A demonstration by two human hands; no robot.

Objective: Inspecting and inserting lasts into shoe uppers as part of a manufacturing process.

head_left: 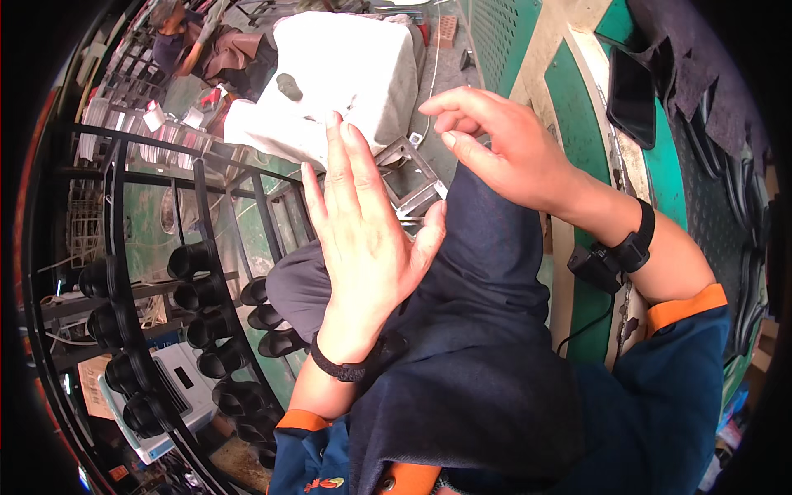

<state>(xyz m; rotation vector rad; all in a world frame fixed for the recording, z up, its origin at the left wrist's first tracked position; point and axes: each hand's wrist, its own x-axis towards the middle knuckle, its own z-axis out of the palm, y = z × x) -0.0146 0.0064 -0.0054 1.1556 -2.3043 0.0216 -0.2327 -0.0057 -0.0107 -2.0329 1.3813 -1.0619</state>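
My left hand (359, 223) is held up over my lap, palm down, its fingers stretched out and its thumb apart. Nothing is in it. To its right and slightly farther off is my right hand (516, 153), with loosely curved fingers, the thumb away from the forefinger and no object between them. The two hands do not touch. Beyond my left fingertips a white cloth (338, 49) covers a block-shaped stand, and a small dark oval piece (289, 87) lies on it. A metal frame (429, 169) shows between my hands, partly hidden by the left one.
On the left stands a black metal rack (120, 206) carrying several dark rounded cup-like pieces (194, 293). Behind it is a white machine (177, 379). A black phone (631, 99) lies on the green bench at right. Far left, another person (177, 49) sits bent over. A red perforated brick (446, 31) is at the back.
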